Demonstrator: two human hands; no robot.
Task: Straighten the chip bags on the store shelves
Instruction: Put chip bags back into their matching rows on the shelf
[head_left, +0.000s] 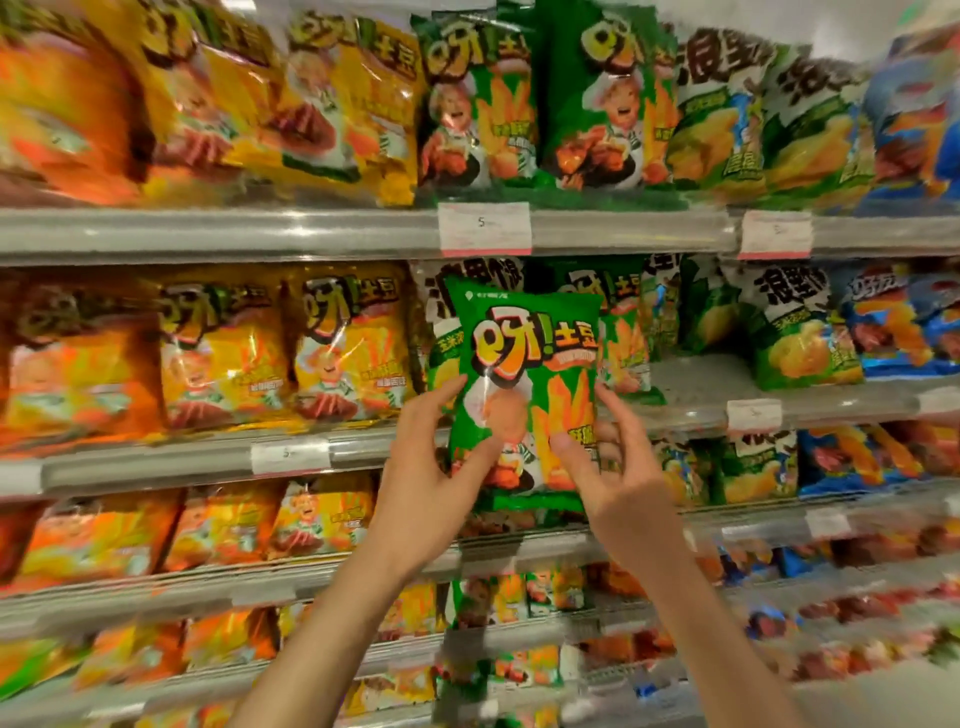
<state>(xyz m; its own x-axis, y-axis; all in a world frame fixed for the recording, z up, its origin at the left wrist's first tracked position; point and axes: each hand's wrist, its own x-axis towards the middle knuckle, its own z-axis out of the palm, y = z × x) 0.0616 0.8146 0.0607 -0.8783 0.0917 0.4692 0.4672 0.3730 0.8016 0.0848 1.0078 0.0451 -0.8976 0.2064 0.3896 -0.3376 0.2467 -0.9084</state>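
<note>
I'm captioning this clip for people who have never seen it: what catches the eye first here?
A bright green chip bag held upright at centre frame, the left hand and right hand gripping its lower sides. Behind it, a bare gap on the shelf just to its right. Yellow bags fill the left, green and blue ones the right.

two bare forearms, sleeveless; left hand (421, 467), right hand (618, 467) ungloved.
</note>
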